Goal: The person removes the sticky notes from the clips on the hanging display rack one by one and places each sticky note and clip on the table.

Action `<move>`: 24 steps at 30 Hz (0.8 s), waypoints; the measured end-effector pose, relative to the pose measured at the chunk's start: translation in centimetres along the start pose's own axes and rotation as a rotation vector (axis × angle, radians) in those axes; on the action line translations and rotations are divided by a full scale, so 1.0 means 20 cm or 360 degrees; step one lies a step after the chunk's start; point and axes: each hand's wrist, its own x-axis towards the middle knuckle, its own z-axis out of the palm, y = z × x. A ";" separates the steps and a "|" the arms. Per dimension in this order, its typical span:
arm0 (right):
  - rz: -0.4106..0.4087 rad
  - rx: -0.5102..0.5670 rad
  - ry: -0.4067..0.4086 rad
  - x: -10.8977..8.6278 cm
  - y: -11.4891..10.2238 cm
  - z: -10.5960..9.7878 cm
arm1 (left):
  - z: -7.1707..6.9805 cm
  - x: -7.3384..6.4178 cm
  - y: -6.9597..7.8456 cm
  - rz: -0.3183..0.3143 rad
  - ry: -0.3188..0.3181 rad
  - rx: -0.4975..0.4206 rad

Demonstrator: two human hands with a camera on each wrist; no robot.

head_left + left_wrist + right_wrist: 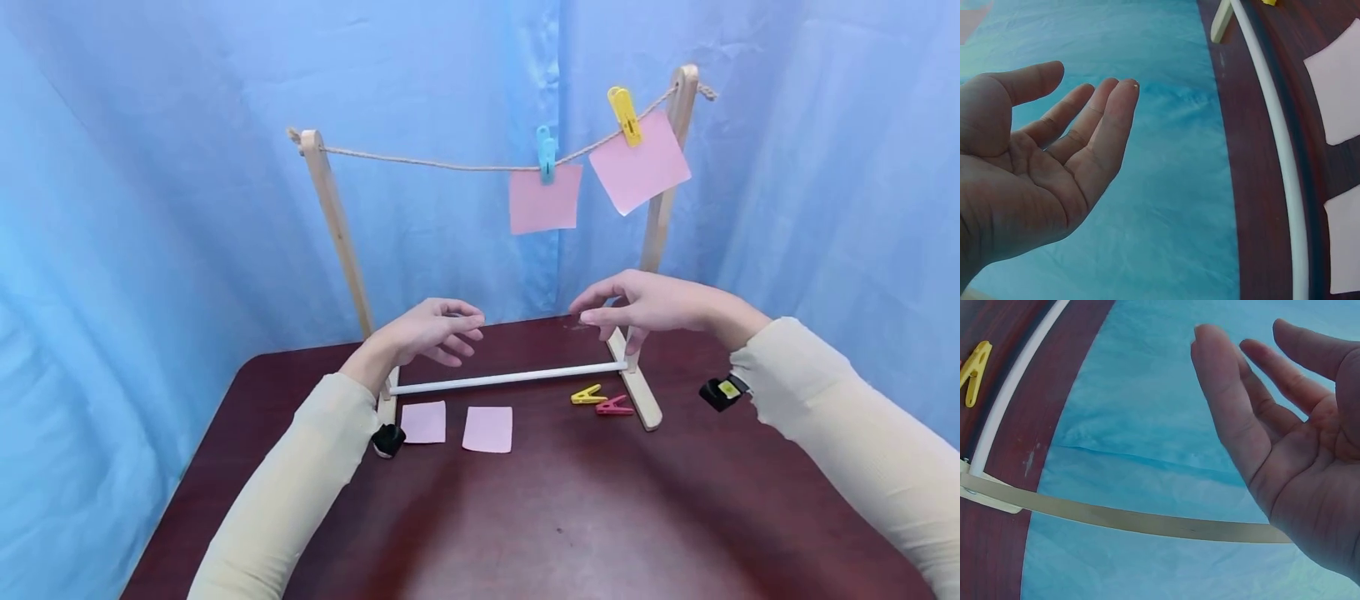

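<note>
Both hands hover over the back of the table, holding nothing. My left hand [435, 329] has loosely bent fingers and is near the white rod [510, 378] of a wooden stand. The right hand [645, 307], fingers relaxed, is in front of the stand's right post [658, 225]. On the rope [420, 162] above, a blue clothespin [547, 155] holds a pink paper [543, 204], and a yellow clothespin [626, 117] holds a tilted pink paper [643, 167]. Two more pink papers, a left sheet [423, 422] and a right sheet [487, 429], lie on the table.
A loose yellow clothespin [588, 395] and a red clothespin [614, 406] lie beside the stand's right foot [641, 400]. The left post [337, 225] rises behind the left arm. Blue curtain [187, 208] hangs behind the dark red table [555, 517].
</note>
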 end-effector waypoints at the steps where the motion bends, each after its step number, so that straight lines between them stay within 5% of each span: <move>1: -0.0008 0.0004 -0.0012 0.00 -0.01 -0.01 | 0.00 0.00 0.01 0.0008 0.0007 -0.0004; 8: 0.0013 0.0081 -0.0086 -0.01 -0.08 -0.04 | 0.00 -0.01 0.11 0.0092 -0.0033 0.0013; 14: -0.0096 0.0037 -0.0111 -0.07 -0.25 -0.09 | -0.03 -0.03 0.23 0.0190 0.0003 0.0041; 24: -0.0313 -0.0106 0.0192 -0.15 -0.50 -0.18 | -0.03 -0.07 0.41 0.0325 0.0092 0.0098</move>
